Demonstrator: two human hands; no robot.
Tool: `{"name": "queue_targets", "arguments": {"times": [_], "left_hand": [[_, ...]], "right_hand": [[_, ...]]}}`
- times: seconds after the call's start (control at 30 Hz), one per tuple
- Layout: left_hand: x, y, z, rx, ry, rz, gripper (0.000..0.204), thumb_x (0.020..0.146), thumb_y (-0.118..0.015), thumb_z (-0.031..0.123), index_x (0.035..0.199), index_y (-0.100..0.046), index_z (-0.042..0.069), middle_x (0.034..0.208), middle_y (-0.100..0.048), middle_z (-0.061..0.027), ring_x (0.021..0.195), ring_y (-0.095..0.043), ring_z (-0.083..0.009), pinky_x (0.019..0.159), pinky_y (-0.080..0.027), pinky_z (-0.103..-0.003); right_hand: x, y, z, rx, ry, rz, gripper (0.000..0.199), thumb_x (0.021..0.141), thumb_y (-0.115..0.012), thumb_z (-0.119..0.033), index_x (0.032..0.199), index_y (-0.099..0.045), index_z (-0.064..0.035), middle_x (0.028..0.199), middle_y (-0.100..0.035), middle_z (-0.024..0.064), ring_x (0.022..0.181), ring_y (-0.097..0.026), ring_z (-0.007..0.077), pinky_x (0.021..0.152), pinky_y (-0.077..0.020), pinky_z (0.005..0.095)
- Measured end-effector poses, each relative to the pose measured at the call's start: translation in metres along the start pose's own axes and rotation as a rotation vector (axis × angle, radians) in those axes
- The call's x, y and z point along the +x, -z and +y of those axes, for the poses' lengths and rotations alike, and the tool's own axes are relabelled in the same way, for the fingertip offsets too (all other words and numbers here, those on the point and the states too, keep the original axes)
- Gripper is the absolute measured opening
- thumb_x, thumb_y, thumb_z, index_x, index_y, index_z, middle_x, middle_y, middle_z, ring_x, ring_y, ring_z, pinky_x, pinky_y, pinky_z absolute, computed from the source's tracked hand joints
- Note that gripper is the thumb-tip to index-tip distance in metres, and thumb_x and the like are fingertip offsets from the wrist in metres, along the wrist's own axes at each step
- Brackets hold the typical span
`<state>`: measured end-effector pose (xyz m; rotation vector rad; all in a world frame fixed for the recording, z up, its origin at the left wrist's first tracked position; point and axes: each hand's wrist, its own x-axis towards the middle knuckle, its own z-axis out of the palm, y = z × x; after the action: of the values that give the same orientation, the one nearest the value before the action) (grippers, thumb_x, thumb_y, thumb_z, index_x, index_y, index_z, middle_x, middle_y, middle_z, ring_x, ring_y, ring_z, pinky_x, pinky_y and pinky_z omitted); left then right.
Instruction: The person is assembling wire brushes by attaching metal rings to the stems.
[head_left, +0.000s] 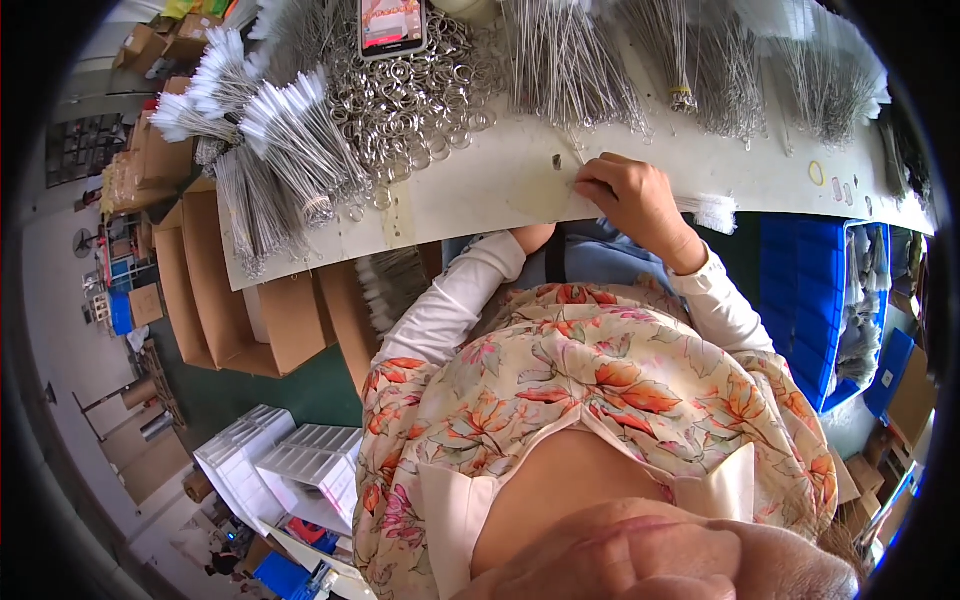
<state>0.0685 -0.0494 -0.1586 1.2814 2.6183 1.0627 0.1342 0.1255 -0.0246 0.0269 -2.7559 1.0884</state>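
Resting low over the near edge of the bench [460,195], here's the right hand [632,198] — fingers bent inward, though whether they're pinching anything I can't tell. The left wrist [535,237] meets the edge, and the left hand is out of sight, its grip anyone's guess. And there's the white-bristled brush [712,213], just right of the right wrist, at the bench's near edge, its stem running in behind that wrist!

It should handle as a featherweight: springy, fairly stiff wire that may be slick, soft bristles that would flatten if squeezed. Best hold, I'd say, is the bare stem just behind the bristles.

Over to the containers: a blue bin [797,310] on the right, bundled brushes [858,335] showing inside. On the left, an open cardboard box [200,280] with something pale within — too unclear to name — and white plastic trays [245,445] below, contents unreadable.
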Motion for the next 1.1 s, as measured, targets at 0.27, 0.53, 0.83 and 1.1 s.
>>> {"name": "queue_targets", "arguments": {"times": [0.27,0.53,0.83,1.1], "left_hand": [[-0.028,0.034,0.008,0.302,-0.243,-0.131,0.015,0.085,-0.055,0.015,0.093,-0.06,0.002,0.09,-0.061,-0.015,0.084,-0.058,-0.0302,0.073,-0.046,-0.04],[-0.042,0.142,0.091,-0.461,0.412,0.232,0.009,0.087,-0.058,0.002,0.092,-0.061,-0.004,0.073,-0.064,-0.0077,0.057,-0.057,-0.0084,0.051,-0.047,-0.022],[0.056,0.142,0.111,-0.577,0.155,0.608,0.007,0.089,-0.055,-0.001,0.091,-0.061,-0.002,0.074,-0.061,-0.0052,0.059,-0.054,-0.0068,0.052,-0.044,-0.02],[0.053,0.155,0.101,-1.337,0.304,0.4,0.015,0.089,-0.058,0.005,0.101,-0.061,-0.002,0.088,-0.064,-0.0079,0.069,-0.057,-0.0071,0.061,-0.044,-0.019]], "right_hand": [[-0.001,0.002,0.003,0.039,0.0,0.015,0.009,0.08,-0.063,-0.014,0.081,-0.063,-0.0055,0.074,-0.06,0.0084,0.066,-0.06,0.0296,0.059,-0.047,0.0366],[0.018,0.013,-0.02,0.376,0.111,-0.036,0.007,0.079,-0.065,-0.014,0.081,-0.066,-0.0069,0.072,-0.061,0.0078,0.064,-0.061,0.0257,0.058,-0.0474,0.0348],[0.041,0.03,-0.066,0.852,0.033,-0.059,0.012,0.081,-0.068,-0.013,0.087,-0.065,-0.0034,0.073,-0.055,0.0044,0.052,-0.047,0.0098,0.048,-0.038,0.0246],[0.045,0.02,-0.064,0.62,0.437,0.219,0.015,0.075,-0.068,-0.007,0.09,-0.066,-0.0052,0.078,-0.058,0.0025,0.052,-0.052,0.0106,0.046,-0.0416,0.0241]]}}
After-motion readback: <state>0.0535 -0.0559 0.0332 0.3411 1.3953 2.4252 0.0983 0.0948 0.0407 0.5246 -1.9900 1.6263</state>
